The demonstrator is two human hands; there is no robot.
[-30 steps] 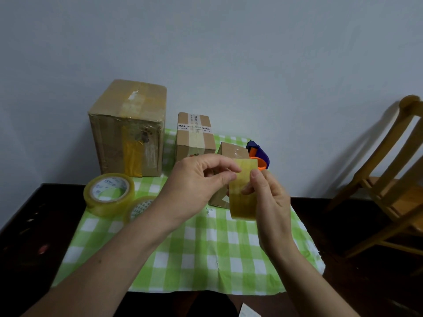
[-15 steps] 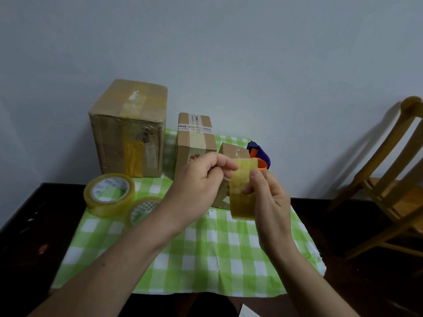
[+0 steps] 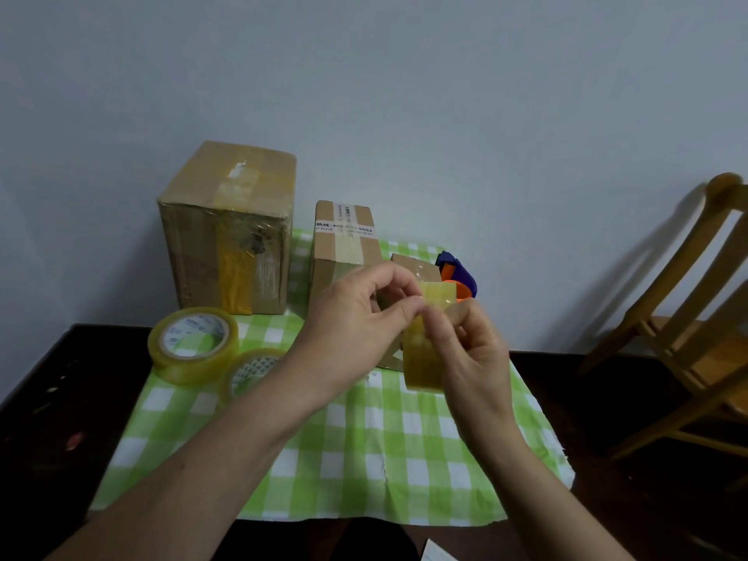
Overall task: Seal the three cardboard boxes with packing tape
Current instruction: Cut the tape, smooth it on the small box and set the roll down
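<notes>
Nearest the camera, both bare forearms reach in from the bottom edge over the green checked cloth (image 3: 364, 451) that covers the middle of a dark table (image 3: 52, 398). The right hand (image 3: 471, 354) is raised above the cloth with its palm turned inward, thumb and fingers closed around a roll of yellowish tape (image 3: 425, 358) held on edge. The left hand (image 3: 356, 317) meets it from the left, its back toward the camera, wrist bent, thumb and forefinger pinched together on the loose end of the tape at the top of the roll, touching the right thumb there.

To the left, two more tape rolls lie on the cloth: a larger roll (image 3: 193, 344) lying tilted, and a second roll (image 3: 249, 372) just beside it, partly hidden by the left forearm.

Behind the hands sits the small box (image 3: 413, 269), mostly covered by them, with a blue and orange tape dispenser (image 3: 457, 273) just beside it on the right. Left of it stands the medium box (image 3: 344, 244), taped along its top. Farthest left is the large box (image 3: 230, 236), upright near the wall, tape running over its top and down its front. A wooden chair (image 3: 688, 338) stands well apart at the right.
</notes>
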